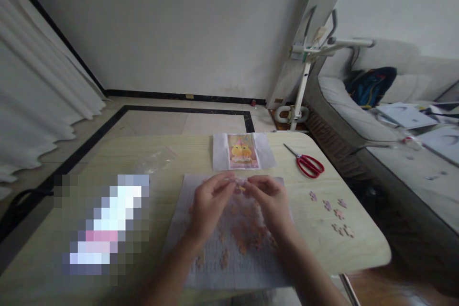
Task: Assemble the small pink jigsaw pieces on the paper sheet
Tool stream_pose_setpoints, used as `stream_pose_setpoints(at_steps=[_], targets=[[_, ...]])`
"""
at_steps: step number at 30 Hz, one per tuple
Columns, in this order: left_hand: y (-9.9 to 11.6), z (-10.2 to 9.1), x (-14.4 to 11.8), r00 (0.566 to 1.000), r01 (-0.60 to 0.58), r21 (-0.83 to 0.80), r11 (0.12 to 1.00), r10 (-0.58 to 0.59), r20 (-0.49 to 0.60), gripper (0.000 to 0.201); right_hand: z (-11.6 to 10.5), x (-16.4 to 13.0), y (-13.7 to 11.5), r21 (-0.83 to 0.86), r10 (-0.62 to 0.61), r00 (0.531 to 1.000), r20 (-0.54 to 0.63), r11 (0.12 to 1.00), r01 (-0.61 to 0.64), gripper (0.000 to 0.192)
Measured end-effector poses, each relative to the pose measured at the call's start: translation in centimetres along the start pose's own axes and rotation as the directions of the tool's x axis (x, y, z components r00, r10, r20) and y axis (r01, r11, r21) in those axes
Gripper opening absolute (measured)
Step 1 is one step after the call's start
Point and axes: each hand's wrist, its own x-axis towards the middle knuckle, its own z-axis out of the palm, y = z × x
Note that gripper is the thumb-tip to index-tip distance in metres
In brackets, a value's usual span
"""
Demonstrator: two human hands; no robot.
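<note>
Puzzle pieces [247, 229] lie scattered on a pale sheet [179, 244] at the middle of the wooden table [107, 162]. Both hands meet above the sheet's far edge. Left hand [210, 201] and right hand [268, 198] are each curled, fingertips pinched around one small piece [241, 185] between them; I cannot tell which hand bears it.

Risks, my judgement: the piece is tiny, so a loose pinch could drop it among the others. A forearm dragging over the sheet could scatter the loose ones. A second cluster of pieces [337, 215] sits near the table's right edge and could be knocked off. Red scissors [309, 163] lie well apart.

Writing: none legible. The reference picture [242, 151] shows a yellow cartoon figure, no readable text.
</note>
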Motion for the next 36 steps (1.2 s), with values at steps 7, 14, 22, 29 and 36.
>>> stream_pose_setpoints(at_steps=[7,14,22,29,36], targets=[[-0.5,0.2,-0.2,0.999,-0.034,0.060,0.998,0.034,-0.003,0.033,0.2,-0.4,0.2,-0.106,-0.103,0.994,-0.035,0.989,0.099,0.012],[-0.9,0.1,-0.4,0.998,-0.065,0.123,0.990,0.062,0.034,0.034,0.2,-0.6,0.3,-0.391,-0.318,0.948,0.021,0.870,0.300,0.006],[-0.4,0.3,-0.2,0.999,-0.044,0.032,0.998,0.044,0.019,0.024,-0.1,-0.2,0.5,-0.481,-0.410,0.897,0.166,0.760,0.437,0.023],[-0.4,0.2,-0.4,0.999,0.023,-0.042,0.999,-0.022,0.023,0.027,-0.4,-0.1,0.4,-0.472,-0.424,0.884,0.199,0.749,0.466,0.013],[0.0,0.2,-0.1,0.999,0.051,-0.058,0.997,-0.051,-0.004,0.030,-1.0,0.0,0.4,-0.493,-0.447,0.883,0.144,0.741,0.456,0.013]])
